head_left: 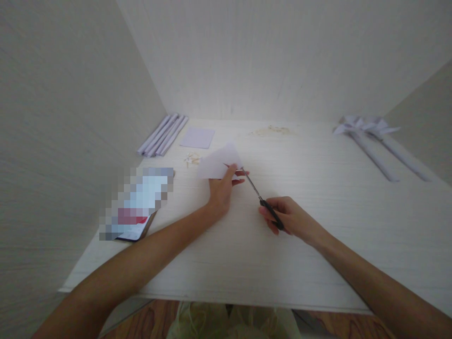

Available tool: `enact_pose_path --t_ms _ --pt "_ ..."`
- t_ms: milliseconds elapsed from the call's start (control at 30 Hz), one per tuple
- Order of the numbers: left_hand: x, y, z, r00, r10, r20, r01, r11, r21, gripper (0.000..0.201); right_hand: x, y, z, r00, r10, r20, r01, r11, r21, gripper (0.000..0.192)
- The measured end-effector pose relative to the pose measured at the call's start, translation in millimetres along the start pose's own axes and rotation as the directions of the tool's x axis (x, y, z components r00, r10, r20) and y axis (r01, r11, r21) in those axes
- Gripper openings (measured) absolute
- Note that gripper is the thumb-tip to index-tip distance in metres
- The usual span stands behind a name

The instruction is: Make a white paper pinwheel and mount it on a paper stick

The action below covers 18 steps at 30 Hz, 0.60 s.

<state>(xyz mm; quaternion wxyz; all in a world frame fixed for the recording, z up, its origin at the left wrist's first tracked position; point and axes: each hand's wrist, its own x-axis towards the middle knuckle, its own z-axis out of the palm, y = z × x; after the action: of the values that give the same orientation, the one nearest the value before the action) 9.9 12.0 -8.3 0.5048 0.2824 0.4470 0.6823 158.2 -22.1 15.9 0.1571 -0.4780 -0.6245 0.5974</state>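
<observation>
Between thumb and fingers my left hand [223,190] grips a sheet of pale lilac paper [221,160], raised a little over the white table. My right hand [282,216] is closed round the black handles of a pair of scissors [256,190]. The metal blades point up and left and meet the paper's right edge beside my left fingertips. How far the blades are apart is too small to tell. A slit or dark line shows in the paper near my left thumb.
Rolled paper tubes [164,135] lie at the back left, beside a lilac paper square [197,138] and small scraps [192,159]. A phone [141,202], partly blurred, leans at left. Two paper tubes with folded tops [374,150] lie at right. Walls enclose the table [226,278].
</observation>
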Motion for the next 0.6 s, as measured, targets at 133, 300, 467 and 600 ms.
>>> enact_pose_path --t_ms 133,300,467,600 --pt "0.6 0.8 -0.7 1.0 0.001 -0.015 -0.001 1.0 0.003 0.014 -0.2 -0.5 -0.6 1.0 -0.009 0.019 0.008 0.999 0.037 0.037" --pt "-3.0 2.4 -0.4 0.991 -0.033 0.132 0.023 0.997 0.076 0.013 8.5 8.0 1.3 0.976 -0.095 -0.194 0.143 0.957 0.254 0.033" --pt "-10.8 2.5 -0.2 0.946 -0.096 0.309 0.008 0.962 0.273 0.013 16.2 12.5 1.6 0.918 -0.1 -0.384 0.278 0.853 0.442 0.028" --pt "-17.1 3.6 -0.6 0.911 -0.072 0.406 -0.125 0.89 0.438 0.014 18.4 13.1 1.4 0.891 -0.092 -0.445 0.329 0.806 0.492 0.025"
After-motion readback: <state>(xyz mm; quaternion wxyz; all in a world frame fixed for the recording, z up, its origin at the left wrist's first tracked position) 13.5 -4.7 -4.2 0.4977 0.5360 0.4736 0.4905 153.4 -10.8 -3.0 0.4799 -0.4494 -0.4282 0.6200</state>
